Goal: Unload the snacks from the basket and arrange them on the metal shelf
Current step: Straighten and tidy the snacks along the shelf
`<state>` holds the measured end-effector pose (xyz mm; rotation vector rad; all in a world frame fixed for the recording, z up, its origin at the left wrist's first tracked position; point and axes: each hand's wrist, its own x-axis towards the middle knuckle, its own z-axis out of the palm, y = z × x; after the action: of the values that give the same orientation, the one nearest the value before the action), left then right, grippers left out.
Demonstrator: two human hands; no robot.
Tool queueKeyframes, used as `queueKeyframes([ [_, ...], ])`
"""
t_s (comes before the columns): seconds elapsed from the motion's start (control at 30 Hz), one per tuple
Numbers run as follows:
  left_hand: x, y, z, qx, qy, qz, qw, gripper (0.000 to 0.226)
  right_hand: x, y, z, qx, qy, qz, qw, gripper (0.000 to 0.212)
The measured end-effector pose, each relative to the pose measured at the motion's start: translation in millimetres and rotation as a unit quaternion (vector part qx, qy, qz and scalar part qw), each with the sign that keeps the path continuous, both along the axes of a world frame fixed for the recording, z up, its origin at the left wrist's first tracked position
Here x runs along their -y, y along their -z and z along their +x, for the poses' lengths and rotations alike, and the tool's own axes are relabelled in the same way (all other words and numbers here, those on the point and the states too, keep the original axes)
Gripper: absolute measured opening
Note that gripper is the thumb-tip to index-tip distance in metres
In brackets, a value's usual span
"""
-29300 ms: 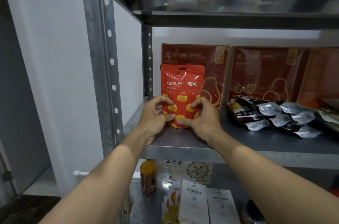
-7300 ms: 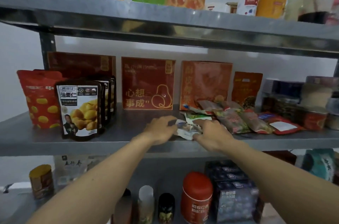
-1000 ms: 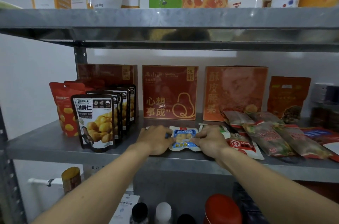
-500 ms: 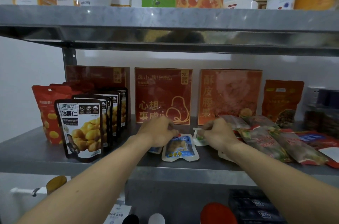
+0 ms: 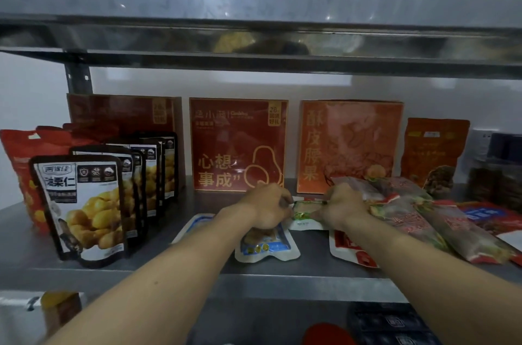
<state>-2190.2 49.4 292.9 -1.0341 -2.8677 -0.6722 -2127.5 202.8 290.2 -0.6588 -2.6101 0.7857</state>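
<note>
On the middle level of the metal shelf [image 5: 180,274], slightly right of centre, a small green-printed snack packet [image 5: 306,214] lies flat between both hands; the left hand [image 5: 268,207] has its fingers curled and pinches the packet's left end; the right hand [image 5: 343,207] has its fingers curled and pinches the right end. Just near of the left hand lies a blue-and-white packet [image 5: 267,250], partly under the wrist; a second white packet [image 5: 195,224] lies just to its left; a red-and-white packet [image 5: 350,253] lies under the right forearm. At the left, black chestnut pouches [image 5: 82,203] stand upright in a row running toward the far wall, with red pouches [image 5: 17,152] behind them. Against the far wall stand a red box [image 5: 238,144] and an orange box [image 5: 350,147], both upright. At the right, long packets [image 5: 423,220] lie overlapping in a pile, touching the right hand. The basket is out of view.
</note>
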Motion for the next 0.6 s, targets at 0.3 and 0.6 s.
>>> queueKeyframes([
  [0.3,-3.9,7.5,-2.9,0.027,0.012,0.058,0.998,0.026,2.2,-1.1,1.8,-0.187,-0.019,-0.085,0.978,0.034],
  [0.6,-2.7,-10.7,9.6,0.13,-0.01,0.396,0.909,0.043,15.2,-20.4,14.2,-0.371,-0.051,-0.172,0.911,0.021],
])
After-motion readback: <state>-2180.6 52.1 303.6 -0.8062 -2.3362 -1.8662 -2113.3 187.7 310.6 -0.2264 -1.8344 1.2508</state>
